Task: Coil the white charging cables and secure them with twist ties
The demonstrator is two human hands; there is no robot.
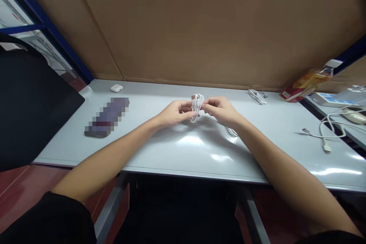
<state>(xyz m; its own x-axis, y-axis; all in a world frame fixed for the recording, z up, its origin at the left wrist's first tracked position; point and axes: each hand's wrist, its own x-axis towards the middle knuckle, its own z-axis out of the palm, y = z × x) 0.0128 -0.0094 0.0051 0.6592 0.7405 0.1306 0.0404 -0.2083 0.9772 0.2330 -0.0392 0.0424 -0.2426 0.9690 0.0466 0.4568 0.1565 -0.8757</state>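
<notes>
A white cable (196, 107), folded into a small coiled bundle, stands upright between my two hands just above the table. My left hand (177, 112) is closed on the bundle, with fingers behind it and the thumb in front. From the other side, my right hand (219, 108) pinches at the bundle's edge with thumb and forefinger; whether a tie is between those fingertips cannot be made out. Partly hidden by my right forearm, another looped white cable (231, 132) lies on the table.
The pale table (160, 156) backs onto a brown panel (183, 26). At left are a pixelated phone (110, 116), a white earbud case (116, 88) and a black chair (31, 103). At right lie a bundled cable (257, 96), a bottle (307, 83) and a loose cable (323, 133).
</notes>
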